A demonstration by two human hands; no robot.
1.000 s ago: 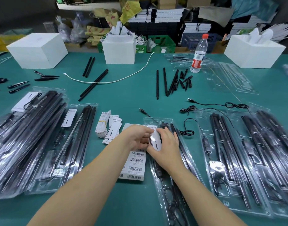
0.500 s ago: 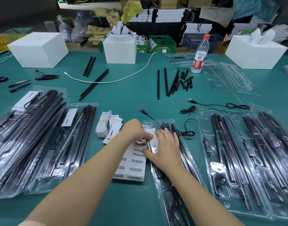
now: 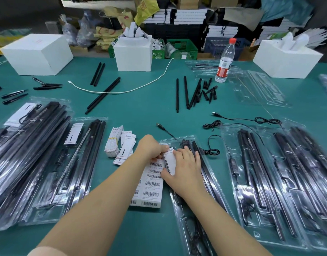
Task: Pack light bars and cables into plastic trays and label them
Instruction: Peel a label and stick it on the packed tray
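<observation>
While both hands meet over the near-centre tray (image 3: 205,183), a white card (image 3: 169,162) sits between them at the tray's upper left. Left hand (image 3: 151,149): fingers curled, pinching the card's top left edge. Right hand (image 3: 183,167): lies flat on the card and tray, fingers fairly straight and pressing down, thumb along the card's lower edge.

Tray is clear plastic, holds black light bars (image 3: 210,174) running lengthwise; a black cable (image 3: 214,145) loops out on its right side, and a USB plug (image 3: 160,126) lies on the green desk (image 3: 140,111) just beyond its top.

Barcode label sheet (image 3: 151,187) lies flat just left of the tray, partly under the left forearm. Card stack (image 3: 113,143) and loose cards (image 3: 126,148) sit left of the left hand.

Left side: filled trays (image 3: 48,163) with bars and cards, overlapping. Right side: more filled trays (image 3: 279,182), blurred at the edge. Far right: empty clear trays (image 3: 258,89).

Mid-desk: loose black bars (image 3: 185,93) and short black pieces (image 3: 209,91); another pair of bars (image 3: 103,95) crossed by a white cable (image 3: 133,89). Water bottle (image 3: 225,61) upright, red cap. Three white boxes (image 3: 37,52) along the far edge
</observation>
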